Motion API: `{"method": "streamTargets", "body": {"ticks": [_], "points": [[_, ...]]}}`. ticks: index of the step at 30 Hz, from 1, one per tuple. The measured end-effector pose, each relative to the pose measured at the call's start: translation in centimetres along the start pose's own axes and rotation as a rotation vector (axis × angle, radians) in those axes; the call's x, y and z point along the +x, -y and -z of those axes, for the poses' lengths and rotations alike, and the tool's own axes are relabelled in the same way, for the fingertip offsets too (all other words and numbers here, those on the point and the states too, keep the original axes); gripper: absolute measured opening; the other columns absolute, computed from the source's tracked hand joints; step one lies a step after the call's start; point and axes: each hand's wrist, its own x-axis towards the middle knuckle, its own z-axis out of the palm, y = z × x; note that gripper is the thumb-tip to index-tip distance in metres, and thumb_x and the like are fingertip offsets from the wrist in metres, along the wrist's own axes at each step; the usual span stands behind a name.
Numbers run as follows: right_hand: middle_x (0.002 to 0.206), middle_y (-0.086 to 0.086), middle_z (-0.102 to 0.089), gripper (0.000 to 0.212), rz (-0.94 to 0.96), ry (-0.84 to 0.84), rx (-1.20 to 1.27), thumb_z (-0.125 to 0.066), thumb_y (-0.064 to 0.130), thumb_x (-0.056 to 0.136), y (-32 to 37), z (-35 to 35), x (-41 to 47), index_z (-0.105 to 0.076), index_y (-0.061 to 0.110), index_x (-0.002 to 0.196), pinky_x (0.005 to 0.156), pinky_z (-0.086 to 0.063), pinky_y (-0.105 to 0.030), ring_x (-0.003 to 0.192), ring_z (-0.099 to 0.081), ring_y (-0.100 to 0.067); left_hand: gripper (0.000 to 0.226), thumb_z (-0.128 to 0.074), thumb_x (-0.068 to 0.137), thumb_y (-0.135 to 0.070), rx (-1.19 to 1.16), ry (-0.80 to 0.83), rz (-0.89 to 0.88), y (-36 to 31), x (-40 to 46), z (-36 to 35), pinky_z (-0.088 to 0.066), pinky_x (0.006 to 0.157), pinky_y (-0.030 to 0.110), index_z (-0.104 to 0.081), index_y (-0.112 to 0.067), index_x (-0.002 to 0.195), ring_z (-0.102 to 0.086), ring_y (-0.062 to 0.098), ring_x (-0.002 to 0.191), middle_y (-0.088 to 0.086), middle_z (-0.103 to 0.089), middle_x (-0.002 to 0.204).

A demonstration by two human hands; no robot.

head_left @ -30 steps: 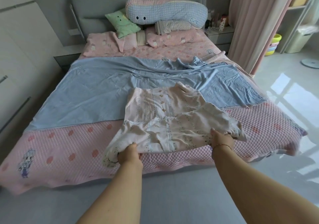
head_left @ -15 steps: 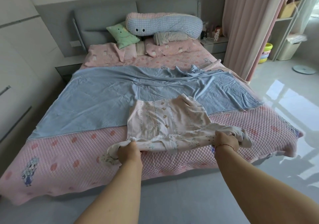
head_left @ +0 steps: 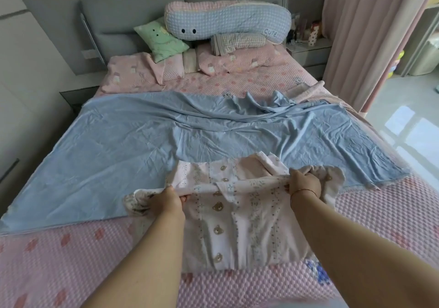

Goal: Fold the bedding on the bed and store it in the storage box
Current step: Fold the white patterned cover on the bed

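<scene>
**Both my hands on the bear-print cloth at the foot of the bed**

My left hand [head_left: 167,201] and my right hand [head_left: 304,184] each have their fingers curled round a bunched edge of the pale pink cotton cloth printed with small brown bears and flower stripes [head_left: 237,227], pulled taut between them. The rest of it lies flat below my hands on the pink bubble-quilted bedspread [head_left: 71,255], near the foot of the bed. Just beyond it spreads a wrinkled, smooth light blue sheet [head_left: 147,146]; the cloth's far edge overlaps it.

At the grey padded headboard [head_left: 133,18] lean a long blue waffle-textured bolster [head_left: 228,22] with two dot eyes and the stitched word "CUTE", a square green cushion [head_left: 161,39] and a folded checked cloth [head_left: 237,41], above pink patterned pillows [head_left: 237,58]. A pink curtain [head_left: 370,34] hangs at the right, beside a grey nightstand [head_left: 308,51] holding small items too blurred to name.
</scene>
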Motion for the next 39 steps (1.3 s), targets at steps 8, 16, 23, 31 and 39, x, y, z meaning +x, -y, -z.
{"method": "streamTargets", "body": {"ticks": [8, 16, 23, 31, 39], "points": [[0.082, -0.007, -0.062, 0.021, -0.027, 0.057, -0.098, -0.055, 0.031, 0.088, 1.7, -5.8, 8.7, -0.062, 0.012, 0.085, 0.073, -0.043, -0.032, 0.082, -0.058, -0.027, 0.039, -0.046, 0.100, -0.025, 0.115, -0.057, 0.061, 0.1, 6.7, -7.9, -0.048, 0.060, 0.030, -0.049, -0.007, 0.066, -0.040, 0.003, 0.020, -0.006, -0.044, 0.026], [0.092, -0.013, -0.067, 0.032, -0.095, 0.219, -0.399, -0.054, 0.029, 0.089, -0.6, -8.9, 16.9, -0.064, 0.005, 0.106, 0.088, -0.052, -0.039, 0.081, -0.061, -0.026, 0.033, -0.046, 0.100, -0.020, 0.147, -0.126, 0.164, 3.6, 11.4, -11.5, -0.042, 0.044, 0.023, -0.049, -0.008, 0.069, -0.049, 0.013, 0.042, 0.001, -0.053, 0.041], [0.074, -0.007, -0.062, 0.017, 0.206, 0.028, -0.496, -0.050, 0.021, 0.085, 2.3, -10.5, 21.7, -0.060, 0.014, 0.073, 0.057, -0.039, -0.029, 0.075, -0.056, -0.026, 0.023, -0.042, 0.095, -0.009, 0.080, -0.127, 0.233, 4.7, 16.1, -14.8, -0.054, 0.060, 0.034, -0.045, -0.008, 0.072, -0.039, 0.005, 0.020, 0.001, -0.043, 0.029], [0.122, -0.007, -0.064, 0.061, 0.125, 0.464, -0.630, -0.022, 0.048, 0.100, 2.4, -15.2, 26.7, -0.067, 0.010, 0.113, 0.106, -0.034, -0.036, 0.115, -0.055, -0.025, 0.025, -0.035, 0.095, -0.005, 0.002, -0.083, 0.271, 5.9, 19.0, -17.3, -0.054, 0.041, 0.023, -0.049, -0.006, 0.074, -0.041, 0.004, 0.025, 0.006, -0.049, 0.060], [0.094, 0.003, -0.057, 0.090, 0.026, 0.770, -0.992, 0.001, 0.072, 0.087, 1.5, -17.4, 29.1, -0.066, 0.020, 0.117, 0.092, -0.032, -0.031, 0.096, -0.051, -0.014, 0.024, -0.031, 0.098, -0.007, 0.004, -0.082, 0.302, 8.0, 21.3, -18.5, -0.058, 0.056, 0.025, -0.052, -0.006, 0.088, -0.039, 0.004, 0.027, 0.005, -0.041, 0.064]]}}
